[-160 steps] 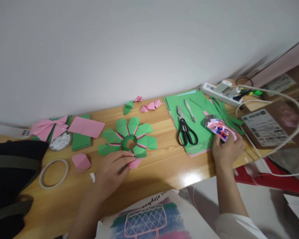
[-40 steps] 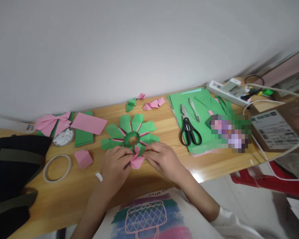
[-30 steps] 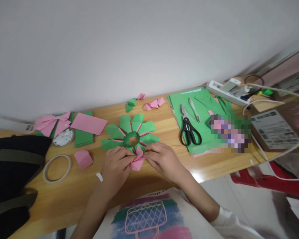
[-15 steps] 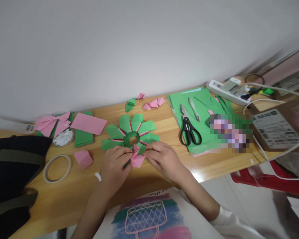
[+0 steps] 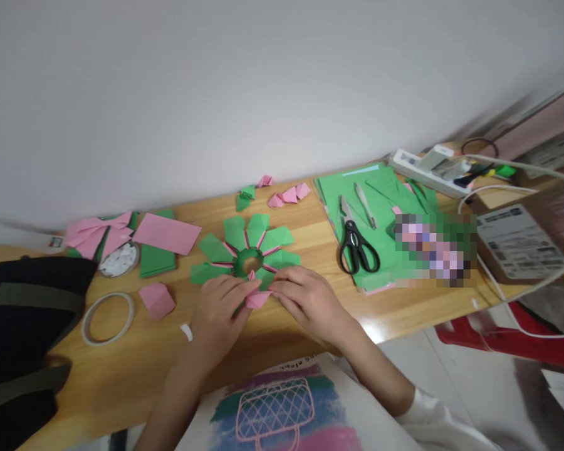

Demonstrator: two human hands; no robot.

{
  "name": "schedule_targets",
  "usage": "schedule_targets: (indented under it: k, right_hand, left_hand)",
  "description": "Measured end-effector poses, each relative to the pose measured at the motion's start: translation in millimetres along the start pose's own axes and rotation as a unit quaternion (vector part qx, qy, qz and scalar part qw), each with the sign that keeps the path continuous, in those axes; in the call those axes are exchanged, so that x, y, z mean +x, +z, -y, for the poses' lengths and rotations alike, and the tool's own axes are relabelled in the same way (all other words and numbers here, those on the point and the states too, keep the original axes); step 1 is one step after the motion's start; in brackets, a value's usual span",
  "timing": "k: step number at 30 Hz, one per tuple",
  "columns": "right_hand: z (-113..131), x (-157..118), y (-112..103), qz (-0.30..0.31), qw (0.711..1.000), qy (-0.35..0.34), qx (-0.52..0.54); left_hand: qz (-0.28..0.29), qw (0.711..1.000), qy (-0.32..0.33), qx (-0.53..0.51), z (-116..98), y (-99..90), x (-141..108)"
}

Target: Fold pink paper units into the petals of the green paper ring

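A green paper flower ring, with pink folded strips between its petals, lies on the wooden table in front of me. At its near side is a pink folded paper piece. My left hand pinches this piece from the left, its fingers partly over the ring's near petals. From the right, the fingertips of my right hand are closed on the piece's pointed corner. Where the pink piece meets the ring is hidden by my fingers.
Left of my hands are a pink folded paper, a roll of tape and a pink paper stack. To the right, black-handled scissors and a cutter rest on green sheets. A power strip stands behind.
The pink folded piece has been tilted and flattened between my fingers, so less of its upright fold shows. My left fingers have shifted slightly to the right over it.
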State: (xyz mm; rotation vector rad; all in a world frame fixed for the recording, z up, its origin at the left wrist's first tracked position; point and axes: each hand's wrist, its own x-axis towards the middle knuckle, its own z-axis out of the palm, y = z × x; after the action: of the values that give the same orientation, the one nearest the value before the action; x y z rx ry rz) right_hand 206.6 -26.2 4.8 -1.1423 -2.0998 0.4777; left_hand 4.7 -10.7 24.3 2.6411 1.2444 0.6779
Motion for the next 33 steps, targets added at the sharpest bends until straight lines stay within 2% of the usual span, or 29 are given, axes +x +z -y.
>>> schedule_targets:
  k: [5, 16, 24, 33]
  right_hand:
    - [0, 0, 0, -0.005, 1.000, -0.011, -0.014]
    - [0, 0, -1, 0.012, 0.999, -0.028, -0.015]
    - [-2, -3, -1, 0.029, 0.999, -0.033, -0.026]
    - [-2, -3, -3, 0.024, 0.999, -0.027, -0.019]
  left_hand:
    - [0.010, 1.000, 0.000, 0.004, -2, 0.2, 1]
    - [0.052, 0.998, -0.045, -0.015, 3, 5.4, -1]
    - [0.101, 0.988, -0.103, -0.049, 5, 10.5, -1]
    - [0.079, 0.983, -0.147, -0.079, 4, 9.8, 0]
